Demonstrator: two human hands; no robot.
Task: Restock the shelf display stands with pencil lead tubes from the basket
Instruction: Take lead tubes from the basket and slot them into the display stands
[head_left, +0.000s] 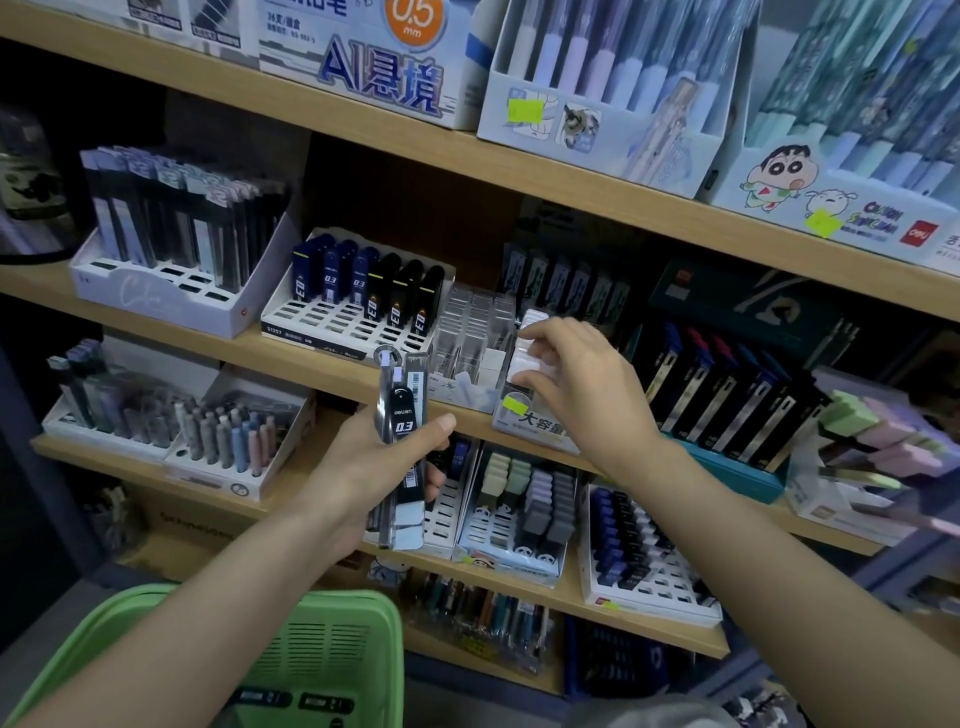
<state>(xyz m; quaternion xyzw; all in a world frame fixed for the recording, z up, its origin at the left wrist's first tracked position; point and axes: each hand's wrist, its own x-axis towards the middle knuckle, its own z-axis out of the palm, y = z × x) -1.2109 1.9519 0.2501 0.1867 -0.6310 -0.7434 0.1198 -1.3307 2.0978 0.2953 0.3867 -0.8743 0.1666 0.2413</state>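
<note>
A green slotted plastic basket (332, 639) sits lowest and closest, beneath both forearms, with at least two dark packs (324, 704) lying on its floor. Above it, the left hand (363, 467) is clamped round a bundle of slim black pencil lead tubes (402, 441) marked 0.3. Its thumb lies across the front, and it holds the tubes upright in front of the edge of a wooden shelf (322, 371). Just above that hand, on the shelf, stands a white slotted display stand (332, 317). Its back row carries navy and black tubes marked 0.3, while the rows of slots in front stand empty. To the right of the left hand, the right hand (576, 384) reaches onto the same shelf. Its fingers curl over and its thumb tucks under small white cases (522, 364) in a neighbouring holder, apparently pinching them. The restocking looks only partly done. None of the bundle has yet gone into a slot, many slots are still open, and stock remains in the basket. Stands below the hands, on the next shelf down, show gaps too.
</note>
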